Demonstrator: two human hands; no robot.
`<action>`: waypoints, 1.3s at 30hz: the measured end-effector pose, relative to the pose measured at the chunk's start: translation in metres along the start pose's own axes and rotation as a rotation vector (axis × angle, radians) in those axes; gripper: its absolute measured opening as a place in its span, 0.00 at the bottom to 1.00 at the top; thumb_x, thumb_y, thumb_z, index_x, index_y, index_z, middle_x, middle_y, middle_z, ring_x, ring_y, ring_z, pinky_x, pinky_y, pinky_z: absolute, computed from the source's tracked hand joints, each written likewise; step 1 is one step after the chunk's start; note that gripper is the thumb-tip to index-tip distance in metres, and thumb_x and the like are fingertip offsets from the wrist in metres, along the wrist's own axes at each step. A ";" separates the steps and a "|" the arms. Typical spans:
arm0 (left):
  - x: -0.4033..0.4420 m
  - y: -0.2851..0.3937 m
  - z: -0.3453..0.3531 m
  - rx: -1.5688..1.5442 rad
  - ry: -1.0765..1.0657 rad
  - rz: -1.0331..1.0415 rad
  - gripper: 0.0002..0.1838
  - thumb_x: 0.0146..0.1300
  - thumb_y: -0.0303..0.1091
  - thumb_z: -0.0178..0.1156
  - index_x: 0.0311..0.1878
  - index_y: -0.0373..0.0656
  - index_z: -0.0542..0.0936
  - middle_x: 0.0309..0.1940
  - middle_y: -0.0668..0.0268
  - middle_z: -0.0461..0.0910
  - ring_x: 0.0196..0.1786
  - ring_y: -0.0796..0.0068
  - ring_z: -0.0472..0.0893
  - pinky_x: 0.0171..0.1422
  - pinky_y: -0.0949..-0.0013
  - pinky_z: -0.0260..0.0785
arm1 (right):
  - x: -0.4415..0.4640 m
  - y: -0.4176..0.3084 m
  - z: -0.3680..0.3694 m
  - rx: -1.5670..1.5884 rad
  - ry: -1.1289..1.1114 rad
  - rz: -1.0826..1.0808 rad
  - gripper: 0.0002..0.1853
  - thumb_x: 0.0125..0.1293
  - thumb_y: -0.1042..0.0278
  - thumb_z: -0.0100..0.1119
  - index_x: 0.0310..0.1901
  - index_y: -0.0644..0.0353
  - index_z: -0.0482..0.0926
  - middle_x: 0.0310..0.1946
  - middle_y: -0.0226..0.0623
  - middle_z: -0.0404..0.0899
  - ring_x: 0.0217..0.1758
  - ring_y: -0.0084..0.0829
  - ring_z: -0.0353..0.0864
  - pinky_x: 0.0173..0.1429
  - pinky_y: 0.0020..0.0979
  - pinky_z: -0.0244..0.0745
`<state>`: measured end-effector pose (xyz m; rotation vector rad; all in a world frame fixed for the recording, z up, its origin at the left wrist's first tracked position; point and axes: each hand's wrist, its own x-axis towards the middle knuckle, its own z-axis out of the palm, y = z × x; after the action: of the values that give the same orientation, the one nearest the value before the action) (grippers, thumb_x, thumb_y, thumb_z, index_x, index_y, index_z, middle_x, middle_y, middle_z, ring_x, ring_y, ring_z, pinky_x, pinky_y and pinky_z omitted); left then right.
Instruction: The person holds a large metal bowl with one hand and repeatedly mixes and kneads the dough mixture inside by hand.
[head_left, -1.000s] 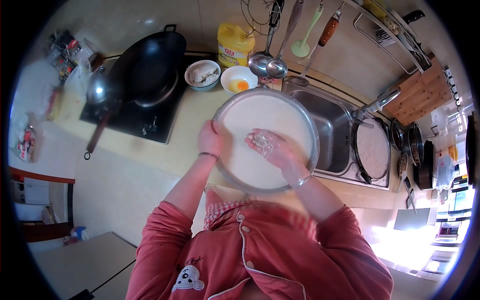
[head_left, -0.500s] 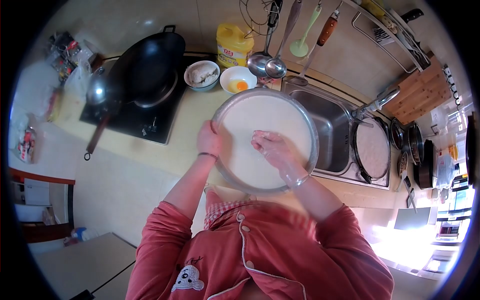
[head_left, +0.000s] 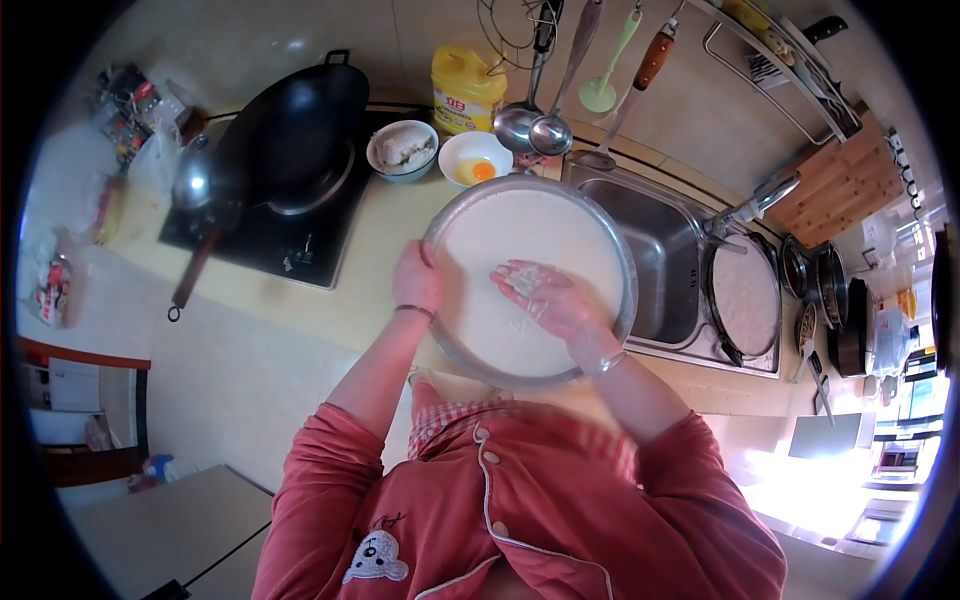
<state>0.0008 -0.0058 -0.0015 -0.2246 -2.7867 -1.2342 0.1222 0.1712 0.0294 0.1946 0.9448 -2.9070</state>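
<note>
A wide metal basin full of cloudy white liquid stands on the counter in front of me. My left hand is closed over its left rim, thumb inside and fingers out of sight. Over the middle of the liquid, my right hand is turned palm up, fingers half unfolded. White rice grains lie in that palm and along the fingers. Small ripples or bubbles mark the surface just below it. Its wrist rests close to the basin's lower right rim.
Behind the basin sit a bowl with a raw egg, a bowl of white food and a yellow jug. A sink adjoins on the right, with a round pan beyond it. A black wok tilts on the stove at left.
My right hand has unfolded its fingers and shifted slightly left, so the white grains in its palm show more. My left hand stays on the rim.
</note>
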 end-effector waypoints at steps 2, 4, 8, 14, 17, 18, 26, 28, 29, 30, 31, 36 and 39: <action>0.000 0.001 0.000 -0.007 -0.011 -0.017 0.14 0.63 0.42 0.44 0.34 0.41 0.72 0.27 0.50 0.75 0.33 0.47 0.74 0.36 0.51 0.65 | 0.000 0.002 0.001 -0.031 0.011 0.001 0.17 0.56 0.81 0.51 0.48 0.75 0.68 0.49 0.50 0.70 0.58 0.46 0.67 0.66 0.40 0.60; -0.001 0.002 -0.001 -0.016 -0.002 -0.013 0.14 0.63 0.42 0.44 0.34 0.41 0.72 0.27 0.50 0.75 0.33 0.47 0.75 0.36 0.51 0.65 | 0.000 0.003 0.000 -0.062 0.022 0.001 0.17 0.56 0.81 0.51 0.49 0.74 0.67 0.48 0.50 0.71 0.58 0.45 0.67 0.66 0.39 0.60; -0.001 0.004 -0.004 -0.022 -0.012 -0.026 0.14 0.63 0.42 0.45 0.34 0.41 0.72 0.27 0.50 0.75 0.33 0.47 0.75 0.36 0.52 0.65 | 0.002 0.002 0.005 -0.146 0.112 0.049 0.16 0.60 0.77 0.50 0.49 0.72 0.67 0.45 0.47 0.73 0.53 0.42 0.72 0.61 0.35 0.67; 0.001 0.001 -0.001 -0.019 -0.014 -0.029 0.15 0.63 0.43 0.44 0.33 0.41 0.72 0.28 0.49 0.75 0.34 0.47 0.74 0.37 0.51 0.66 | 0.005 0.004 -0.007 -0.221 0.244 0.095 0.15 0.63 0.68 0.51 0.48 0.70 0.69 0.42 0.46 0.75 0.47 0.39 0.77 0.51 0.31 0.74; 0.001 0.000 -0.001 -0.017 -0.015 -0.031 0.15 0.63 0.43 0.44 0.34 0.41 0.72 0.28 0.49 0.75 0.34 0.46 0.74 0.37 0.51 0.65 | 0.004 0.000 -0.015 -0.188 0.248 0.166 0.15 0.63 0.67 0.51 0.47 0.69 0.69 0.41 0.46 0.75 0.46 0.39 0.77 0.50 0.32 0.74; 0.001 0.000 -0.001 -0.015 -0.015 -0.033 0.15 0.63 0.43 0.44 0.34 0.41 0.72 0.28 0.49 0.75 0.34 0.46 0.74 0.37 0.51 0.65 | 0.003 -0.003 -0.013 -0.165 0.240 0.219 0.15 0.62 0.68 0.51 0.46 0.69 0.70 0.41 0.46 0.75 0.47 0.39 0.76 0.51 0.33 0.73; 0.000 0.001 -0.002 -0.004 -0.007 -0.022 0.14 0.63 0.42 0.45 0.34 0.42 0.72 0.28 0.50 0.75 0.34 0.46 0.74 0.37 0.51 0.66 | 0.003 0.001 -0.005 -0.111 0.065 0.041 0.16 0.61 0.70 0.51 0.48 0.70 0.68 0.43 0.48 0.74 0.50 0.43 0.74 0.59 0.40 0.67; 0.000 0.000 -0.001 0.005 -0.009 -0.024 0.13 0.63 0.42 0.45 0.35 0.42 0.73 0.28 0.50 0.76 0.34 0.47 0.75 0.37 0.51 0.66 | 0.005 0.000 -0.003 -0.156 0.103 0.038 0.16 0.62 0.68 0.50 0.48 0.70 0.67 0.43 0.48 0.74 0.49 0.43 0.74 0.59 0.40 0.67; 0.001 0.000 -0.001 0.006 -0.009 -0.024 0.13 0.63 0.42 0.45 0.35 0.42 0.73 0.28 0.50 0.76 0.34 0.47 0.75 0.37 0.51 0.66 | 0.006 -0.002 -0.001 -0.048 0.128 0.083 0.15 0.64 0.66 0.48 0.46 0.70 0.68 0.42 0.47 0.74 0.48 0.42 0.75 0.58 0.40 0.67; 0.001 -0.001 -0.001 0.004 -0.012 -0.025 0.13 0.63 0.42 0.45 0.35 0.42 0.73 0.28 0.50 0.76 0.34 0.47 0.75 0.37 0.51 0.66 | 0.007 -0.003 0.000 0.060 0.153 0.128 0.15 0.66 0.63 0.45 0.44 0.69 0.70 0.41 0.46 0.75 0.47 0.41 0.75 0.58 0.40 0.68; 0.001 -0.002 -0.001 0.002 -0.014 -0.025 0.13 0.63 0.42 0.45 0.35 0.42 0.73 0.28 0.50 0.76 0.34 0.47 0.75 0.37 0.51 0.66 | 0.007 -0.002 -0.003 0.060 0.153 0.128 0.15 0.66 0.63 0.45 0.44 0.69 0.70 0.41 0.46 0.75 0.47 0.41 0.75 0.58 0.40 0.68; 0.000 -0.001 -0.002 -0.006 -0.023 -0.034 0.14 0.63 0.42 0.44 0.36 0.42 0.73 0.30 0.50 0.76 0.35 0.47 0.75 0.38 0.52 0.66 | 0.008 0.004 -0.021 -0.009 0.113 0.114 0.16 0.67 0.60 0.45 0.39 0.68 0.74 0.36 0.44 0.76 0.43 0.36 0.76 0.56 0.36 0.70; 0.002 -0.008 -0.003 -0.034 -0.032 -0.029 0.14 0.62 0.41 0.45 0.37 0.40 0.73 0.32 0.48 0.76 0.37 0.46 0.75 0.41 0.53 0.67 | 0.003 0.007 0.001 -0.381 0.216 -0.028 0.20 0.65 0.56 0.47 0.40 0.71 0.74 0.38 0.47 0.76 0.44 0.40 0.76 0.52 0.35 0.70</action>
<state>-0.0027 -0.0129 -0.0055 -0.2089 -2.8072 -1.2971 0.1195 0.1649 0.0260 0.4754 1.5208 -2.6979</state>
